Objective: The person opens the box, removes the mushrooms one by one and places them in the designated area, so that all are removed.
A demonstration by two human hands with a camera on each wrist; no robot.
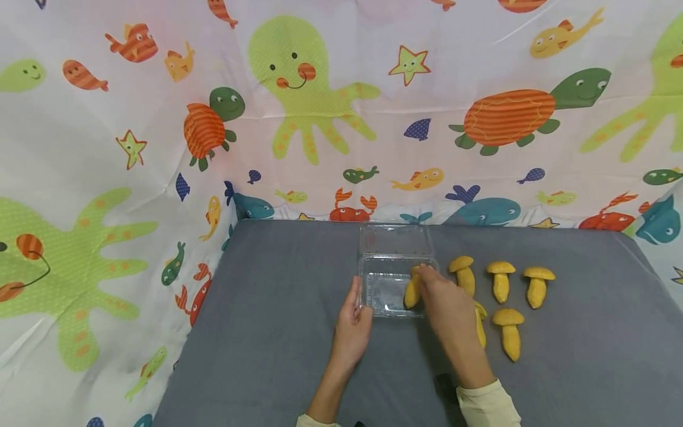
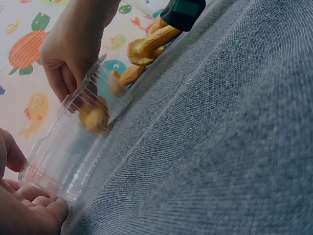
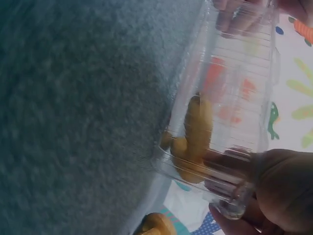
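Note:
A clear plastic clamshell box [image 1: 384, 296] lies on the grey cloth, its lid [image 1: 396, 239] folded back away from the person. My left hand [image 1: 352, 332] grips the box's left side between thumb and fingers; the left wrist view shows those fingers [image 2: 36, 203] curled at its end. Over the box's right wall reaches my right hand [image 1: 448, 308], fingertips down inside. They pinch a yellow toy mushroom [image 1: 411, 292] standing along the right part of the box. Through the plastic, the right wrist view shows this mushroom [image 3: 198, 127] with the fingers against it.
Several more yellow mushrooms lie right of the box, among them one at the back [image 1: 463, 276], one at far right [image 1: 538, 287] and one in front [image 1: 508, 335]. Another is partly hidden by the right wrist. A curtain [image 1: 331, 130] printed with sea animals borders the table.

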